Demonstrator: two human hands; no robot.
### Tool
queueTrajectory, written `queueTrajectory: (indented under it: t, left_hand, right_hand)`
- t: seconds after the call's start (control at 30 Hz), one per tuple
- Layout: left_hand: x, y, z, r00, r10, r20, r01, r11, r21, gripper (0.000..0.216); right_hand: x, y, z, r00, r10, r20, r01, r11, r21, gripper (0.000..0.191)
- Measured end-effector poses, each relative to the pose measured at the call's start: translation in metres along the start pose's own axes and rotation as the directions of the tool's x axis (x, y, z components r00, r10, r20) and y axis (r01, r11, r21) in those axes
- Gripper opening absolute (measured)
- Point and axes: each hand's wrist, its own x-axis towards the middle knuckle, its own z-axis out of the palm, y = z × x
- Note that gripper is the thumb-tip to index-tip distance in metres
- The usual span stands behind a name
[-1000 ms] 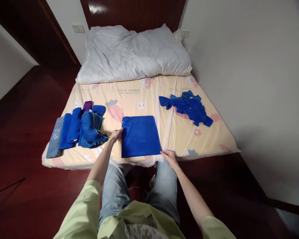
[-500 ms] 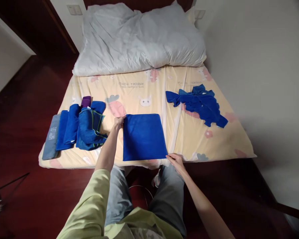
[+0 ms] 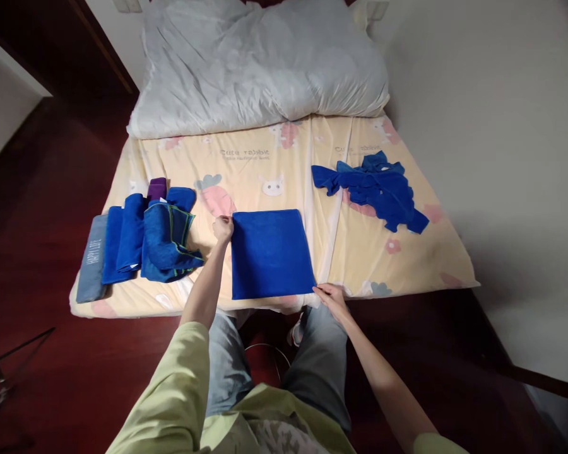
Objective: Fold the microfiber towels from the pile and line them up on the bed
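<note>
A blue towel [image 3: 272, 255] lies flat as a square near the front edge of the bed. At its far left corner, my left hand [image 3: 223, 228] is closed on the cloth. My right hand [image 3: 330, 296] pinches the near right corner between thumb and fingers. Left of the towel sit several folded or rolled cloths, among them a blue roll [image 3: 133, 233], a teal-blue cloth with green edging [image 3: 165, 243] and a purple one [image 3: 157, 189]. A crumpled heap of blue cloths [image 3: 378, 192] rests to the right.
The bed [image 3: 260, 170] has a yellow sheet with rabbit and carrot prints. A grey-white quilt [image 3: 265, 63] is bunched at its head. At the far left of the row lies a grey folded cloth [image 3: 92, 258] with lettering. A wall [image 3: 478, 126] stands to the right.
The camera view has shifted slightly, so everything sits a little higher in the picture. Both hands keep hold of the same towel corners, and the towel still lies flat.
</note>
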Motion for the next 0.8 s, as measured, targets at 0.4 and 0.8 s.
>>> queueTrajectory:
  t: [0.4,0.8]
  left_hand:
    - [-0.221,-0.149,-0.065,0.960,0.071,0.272,-0.084,0.996,0.033,0.046]
    - [-0.230,-0.157,-0.065,0.969,0.042,0.244,-0.054,0.998,0.043,0.038]
  right_hand:
    - [0.003,0.004,-0.003,0.997,0.069,0.035,-0.072,0.993,0.094,0.055]
    - [0.002,0.000,-0.001,0.999,0.040,0.021,-0.042,0.997,0.068,0.056]
